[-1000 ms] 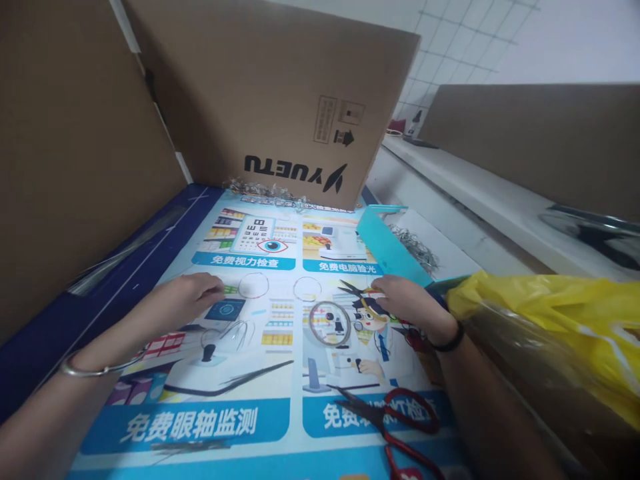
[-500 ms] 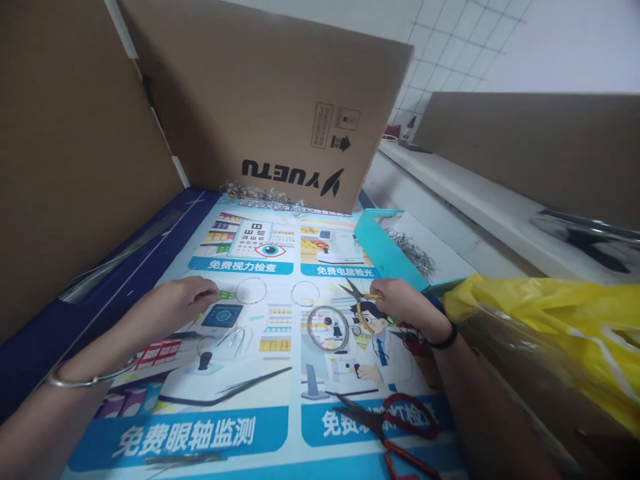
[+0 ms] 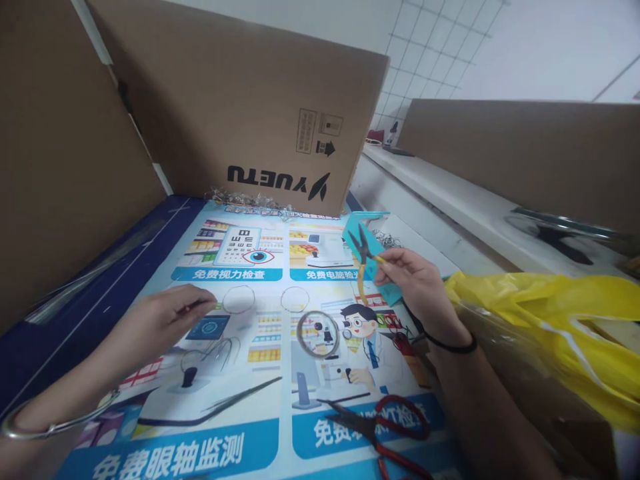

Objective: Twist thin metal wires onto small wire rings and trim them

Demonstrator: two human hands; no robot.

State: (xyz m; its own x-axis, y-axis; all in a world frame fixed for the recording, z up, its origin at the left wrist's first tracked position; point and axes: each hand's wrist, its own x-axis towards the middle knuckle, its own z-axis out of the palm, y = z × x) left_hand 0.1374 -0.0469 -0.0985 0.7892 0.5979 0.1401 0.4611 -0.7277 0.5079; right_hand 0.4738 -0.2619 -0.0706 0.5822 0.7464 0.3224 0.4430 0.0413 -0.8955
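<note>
My right hand (image 3: 417, 280) grips a pair of pliers (image 3: 362, 250) by a yellow handle; the dark jaws are apart and point up, above a turquoise box edge. My left hand (image 3: 167, 317) has thumb and fingers pressed together over the poster, and whatever they pinch is hidden. Just beyond its fingertips lies a thin wire ring (image 3: 239, 314); whether they touch is unclear. A second thin ring (image 3: 281, 299) lies to its right. Below that is a thicker wire coil (image 3: 299, 335). Red-handled scissors (image 3: 370, 427) lie open near the front.
A bundle of dark wires (image 3: 243, 395) and loose bent wires (image 3: 227, 350) lie on the printed poster (image 3: 286, 407). Cardboard panels (image 3: 225, 100) stand behind and left. The turquoise box (image 3: 387, 290) holds wire scraps (image 3: 387, 239). A yellow plastic bag (image 3: 540, 307) sits at right.
My right hand has lifted the pliers off the poster, turning their jaws upward. My left hand stays near the wire ring, its fingers now more extended. The view has shifted slightly.
</note>
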